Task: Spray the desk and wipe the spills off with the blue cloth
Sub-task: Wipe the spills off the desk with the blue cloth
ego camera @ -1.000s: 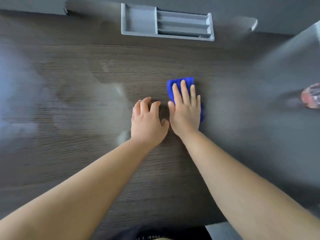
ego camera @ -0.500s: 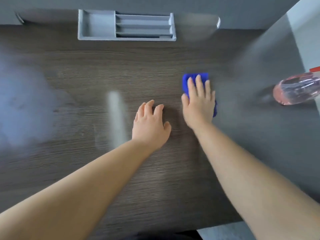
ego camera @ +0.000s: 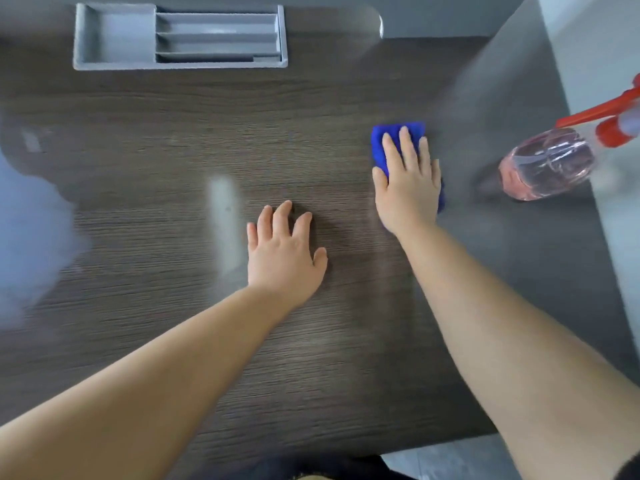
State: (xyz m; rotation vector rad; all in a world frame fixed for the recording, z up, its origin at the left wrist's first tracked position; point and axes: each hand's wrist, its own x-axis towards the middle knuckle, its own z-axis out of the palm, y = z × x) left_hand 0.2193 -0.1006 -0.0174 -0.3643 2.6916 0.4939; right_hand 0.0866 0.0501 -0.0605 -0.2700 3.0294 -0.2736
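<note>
The blue cloth (ego camera: 380, 144) lies folded on the dark wood-grain desk (ego camera: 173, 140), right of centre. My right hand (ego camera: 408, 185) presses flat on it with straight fingers and covers most of it. My left hand (ego camera: 282, 251) rests palm-down on the bare desk, a hand's width to the left of the cloth, fingers spread. A clear spray bottle (ego camera: 547, 164) with pink liquid and a red trigger head stands at the desk's right edge, close to the cloth. A pale streak (ego camera: 223, 216) shows on the desk left of my left hand.
A grey compartment tray (ego camera: 114, 36) sits at the back of the desk, left of centre. A grey partition wall (ego camera: 588, 64) borders the desk on the right. A bright hazy patch (ego camera: 31, 237) covers the far left of the desk.
My right hand has slid the blue cloth to the right, away from my left hand and toward the spray bottle. The view has shifted right, bringing the bottle fully in.
</note>
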